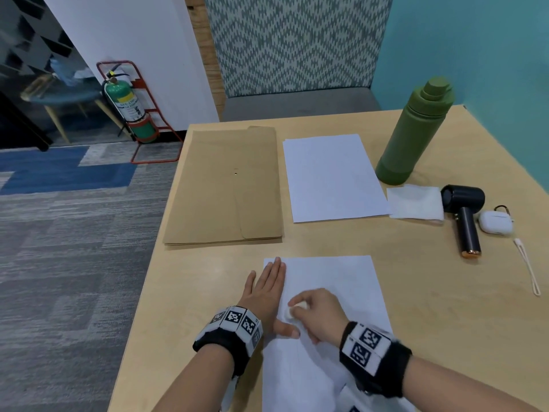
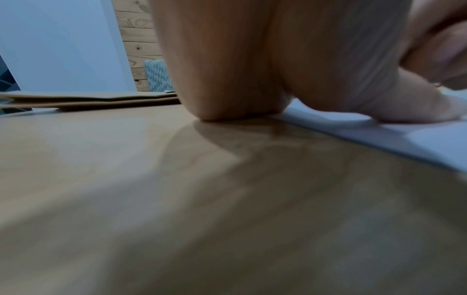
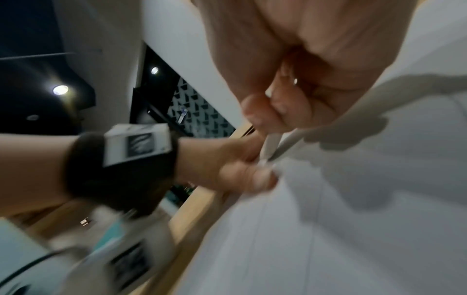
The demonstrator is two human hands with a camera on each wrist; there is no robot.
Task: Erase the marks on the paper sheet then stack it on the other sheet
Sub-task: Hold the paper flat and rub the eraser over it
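A white paper sheet (image 1: pixel 332 281) lies at the table's near edge, with faint pencil lines on its lower part. My left hand (image 1: pixel 269 288) rests flat on the sheet's left edge, fingers straight, thumb (image 1: pixel 286 328) spread onto the paper. My right hand (image 1: pixel 315 310) pinches a small white eraser (image 1: pixel 292 311) and holds it against the sheet, close to the left thumb. In the right wrist view the eraser (image 3: pixel 271 147) sits between the curled fingers, blurred. The other white sheet (image 1: pixel 332 178) lies further back, in the middle of the table.
A brown envelope (image 1: pixel 228 185) lies left of the far sheet. At the right stand a green bottle (image 1: pixel 413 132), a folded tissue (image 1: pixel 414 202), a black handheld fan (image 1: pixel 465 217), a white earbud case (image 1: pixel 496 222) and a cord (image 1: pixel 527 270).
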